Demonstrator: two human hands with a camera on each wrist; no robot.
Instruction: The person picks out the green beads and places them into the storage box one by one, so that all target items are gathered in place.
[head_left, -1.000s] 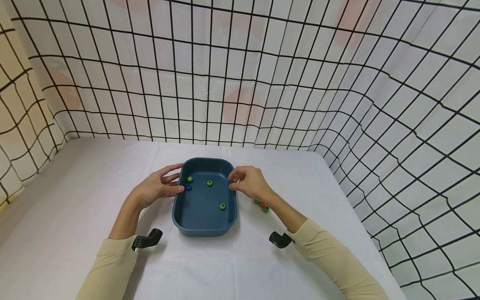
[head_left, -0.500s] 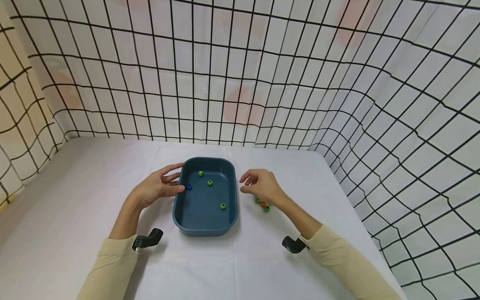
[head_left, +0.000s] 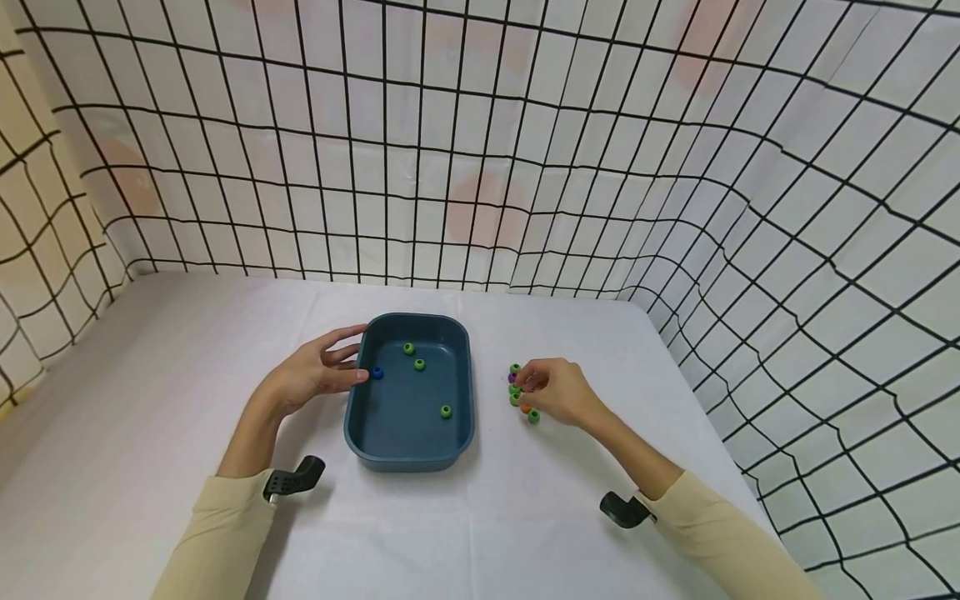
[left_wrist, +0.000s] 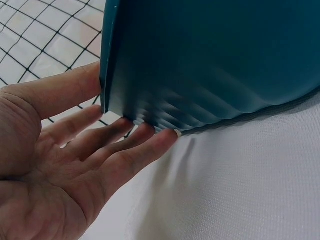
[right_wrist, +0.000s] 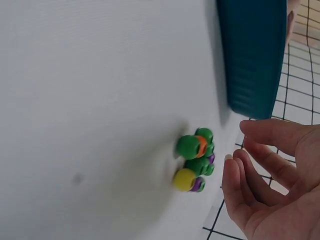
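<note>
Tray (head_left: 405, 433), blue, touched by left hand (head_left: 318, 372) with fingers (left_wrist: 145, 151) spread; on bench (head_left: 465, 533), bead cluster (right_wrist: 196, 165) near right hand (head_left: 562, 390) with fingers bent, thumb (head_left: 537, 402) apart.

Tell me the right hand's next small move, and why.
Probably lower the right hand and pinch a green bead: the hand appears to hold nothing, that bead lies close by, outside the teal tray, and the left hand touches the tray's side.

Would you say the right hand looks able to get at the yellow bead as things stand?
Probably yes: the right hand is close, nothing visible is held in its fingers, and the yellow bead lies at the edge of the bead cluster, one side free.
</note>
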